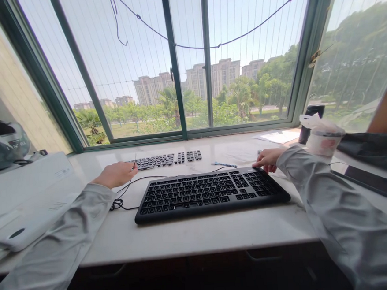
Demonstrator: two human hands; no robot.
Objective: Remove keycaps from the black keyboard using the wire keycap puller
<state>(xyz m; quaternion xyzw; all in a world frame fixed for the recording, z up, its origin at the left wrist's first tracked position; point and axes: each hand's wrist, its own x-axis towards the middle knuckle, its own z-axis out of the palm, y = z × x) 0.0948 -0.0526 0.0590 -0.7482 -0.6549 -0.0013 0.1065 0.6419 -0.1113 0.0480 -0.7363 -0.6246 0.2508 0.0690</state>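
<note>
A black keyboard [213,192] with its keycaps off lies on the white desk, its rows of key sockets bare. My right hand [268,159] grips its far right corner, thumb and fingers closed on the edge. Left of the keyboard, my left hand [117,173] is raised slightly with its fingers pinched together. A thin dark strand sticks up from the fingertips and seems to run down to the black cable [118,204]. The removed black keycaps [168,159] stand in ordered rows beyond the keyboard, close to my left hand.
A small blue tool [225,164] lies behind the keyboard. At right are a bagged cup [324,142], papers [277,137] and a dark flat device [378,183]. A white case [34,191] and a helmet [4,145] occupy the left. A window closes off the back.
</note>
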